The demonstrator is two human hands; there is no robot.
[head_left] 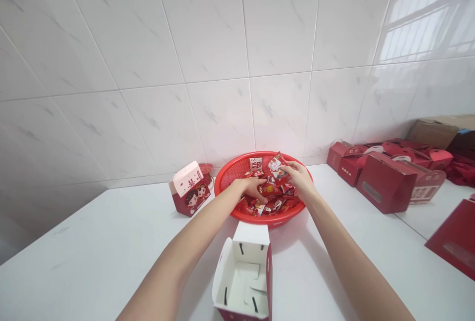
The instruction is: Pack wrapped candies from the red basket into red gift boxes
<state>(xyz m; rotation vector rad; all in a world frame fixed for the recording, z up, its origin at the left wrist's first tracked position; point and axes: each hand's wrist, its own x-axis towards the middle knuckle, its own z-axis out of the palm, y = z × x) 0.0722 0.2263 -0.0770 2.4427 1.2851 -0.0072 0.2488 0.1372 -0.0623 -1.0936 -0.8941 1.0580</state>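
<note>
My right hand [300, 176] pinches a red snack packet [278, 166] with a white printed patch, holding it up over the right part of a red plastic basket [225, 175]. Down inside the basket is my left hand [254, 188], its thumb and fingers apart over the other small wrapped packets [276, 205]; some fingertips are hidden among them. In front of the basket, between my forearms, stands an open box [241, 274] with a white inside and dark red outside. Its flaps are folded out, and nothing lies in it.
A closed pink-and-red box [191, 190] with cartoon figures stands left of the basket. Several dark red boxes [386, 182] crowd the right side, another red box [454, 237] sits nearer, and a cardboard carton [434, 133] is behind. A tiled wall [218, 118] borders the white table [92, 252].
</note>
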